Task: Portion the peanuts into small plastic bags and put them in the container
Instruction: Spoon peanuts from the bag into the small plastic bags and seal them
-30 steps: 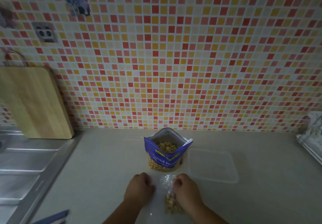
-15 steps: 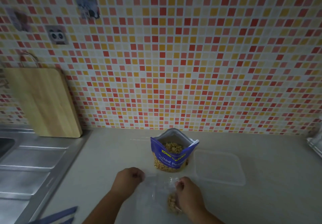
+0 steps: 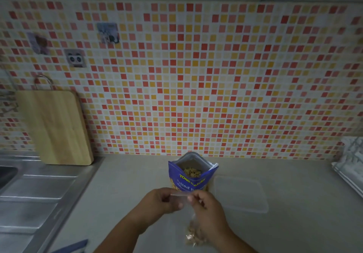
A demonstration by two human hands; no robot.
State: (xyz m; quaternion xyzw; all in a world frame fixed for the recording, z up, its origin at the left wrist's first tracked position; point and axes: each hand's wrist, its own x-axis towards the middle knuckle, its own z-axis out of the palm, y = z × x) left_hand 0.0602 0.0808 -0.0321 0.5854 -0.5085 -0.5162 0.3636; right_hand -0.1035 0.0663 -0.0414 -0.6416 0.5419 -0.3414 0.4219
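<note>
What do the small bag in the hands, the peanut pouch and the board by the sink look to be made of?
Small bag: thin clear plastic film; the peanuts show through it.
Peanut pouch: glossy printed blue film with a greyish lining, probably foil or plastic.
Cutting board: pale wood or bamboo, matte, with visible lengthwise grain.

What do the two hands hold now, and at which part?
Both hands, left hand and right hand, pinch the top edge of a small clear bag with peanuts at its bottom.

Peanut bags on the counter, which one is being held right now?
The small clear plastic bag, pinched at its top by both hands; the blue foil peanut pouch stands open, untouched.
</note>
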